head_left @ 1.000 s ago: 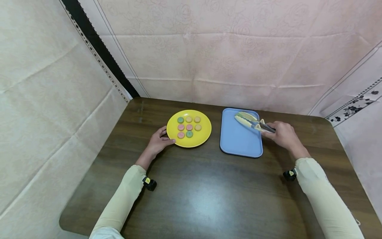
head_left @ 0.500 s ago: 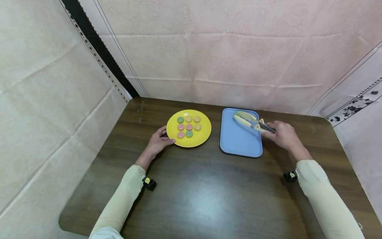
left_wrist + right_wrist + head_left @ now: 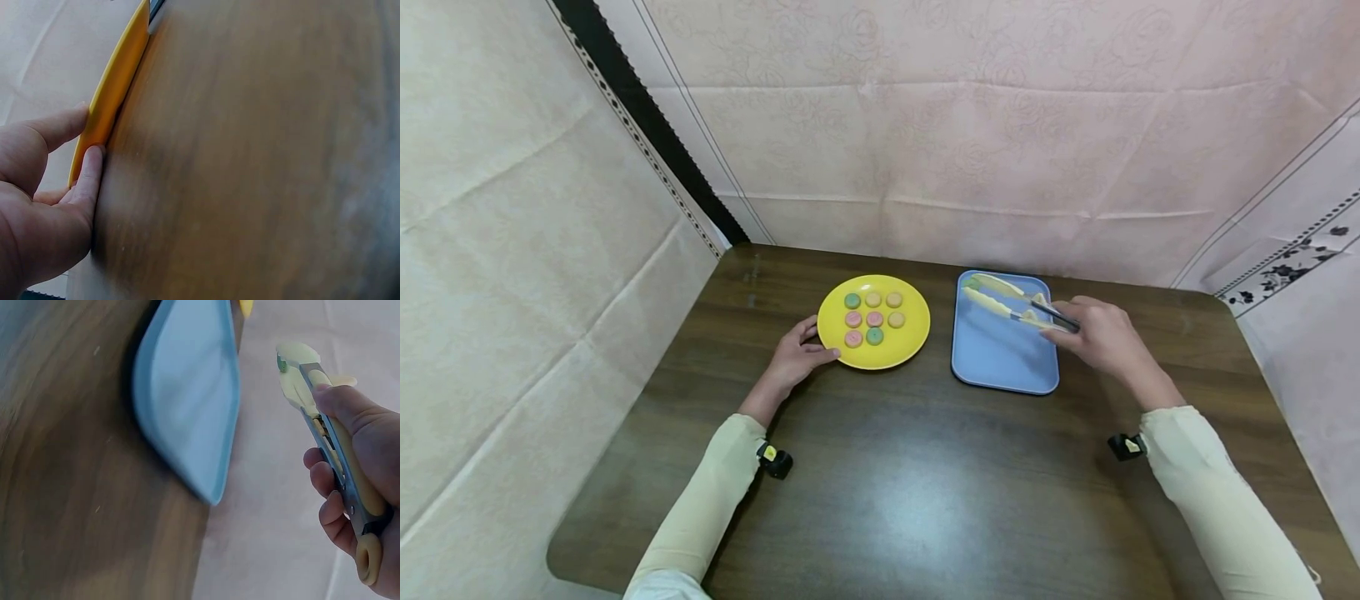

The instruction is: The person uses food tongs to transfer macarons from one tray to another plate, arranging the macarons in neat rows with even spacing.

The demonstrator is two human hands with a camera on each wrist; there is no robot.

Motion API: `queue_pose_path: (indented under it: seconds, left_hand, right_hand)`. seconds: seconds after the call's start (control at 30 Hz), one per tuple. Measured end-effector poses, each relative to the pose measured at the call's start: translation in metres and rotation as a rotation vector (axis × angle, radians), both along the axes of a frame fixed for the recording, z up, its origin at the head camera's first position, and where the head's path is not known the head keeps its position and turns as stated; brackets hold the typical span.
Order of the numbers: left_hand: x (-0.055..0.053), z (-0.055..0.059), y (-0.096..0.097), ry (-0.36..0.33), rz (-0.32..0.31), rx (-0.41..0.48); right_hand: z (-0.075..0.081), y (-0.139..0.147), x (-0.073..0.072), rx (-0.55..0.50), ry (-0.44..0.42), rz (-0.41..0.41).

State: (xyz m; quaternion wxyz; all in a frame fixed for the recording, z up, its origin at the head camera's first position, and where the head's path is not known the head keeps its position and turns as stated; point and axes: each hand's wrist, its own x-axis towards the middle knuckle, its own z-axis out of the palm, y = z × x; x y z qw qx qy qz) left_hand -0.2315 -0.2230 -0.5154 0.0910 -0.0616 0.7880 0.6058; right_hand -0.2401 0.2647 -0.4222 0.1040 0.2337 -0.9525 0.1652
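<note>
My left hand pinches the near-left rim of a round yellow plate, thumb on one face and fingers on the other in the left wrist view. On the plate lie several small macarons in green, pink and cream. My right hand grips metal tongs with cream tips and handles. Between the tong tips is a green macaron, partly hidden by them. The tips hang above the far-left part of a blue rectangular tray, apart from its surface in the right wrist view.
Plate and tray stand side by side near the far edge of a dark wooden table, with a narrow gap between them. A pale patterned cloth hangs behind the table. Each wrist wears a small black camera.
My right hand has moved a little left, carrying the tongs and green macaron from the tray's far-right part to its far-left part. The left hand and the plate stay in place.
</note>
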Motion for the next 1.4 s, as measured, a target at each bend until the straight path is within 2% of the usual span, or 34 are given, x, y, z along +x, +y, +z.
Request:
queue_pose_path:
  seconds: [0.17,0.33,0.7,1.03,1.4]
  left_hand:
    - [0.0,0.001,0.0,0.001,-0.002,0.001]
    - [0.002,0.003,0.0,-0.004,-0.002,0.009]
    - [0.002,0.001,-0.001,-0.004,-0.009,0.011]
    - [0.001,0.0,-0.001,-0.005,-0.009,0.016]
    - [0.001,0.001,-0.001,-0.013,-0.009,0.013]
  right_hand:
    - [0.008,-0.018,0.007,-0.017,0.019,0.055]
    - [0.009,-0.037,0.013,-0.019,0.014,0.099]
    - [-0.01,-0.067,0.015,-0.003,0.005,0.215]
    - [-0.014,-0.087,0.015,0.038,-0.085,0.231]
    - [-0.009,-0.092,0.012,0.069,-0.145,0.216]
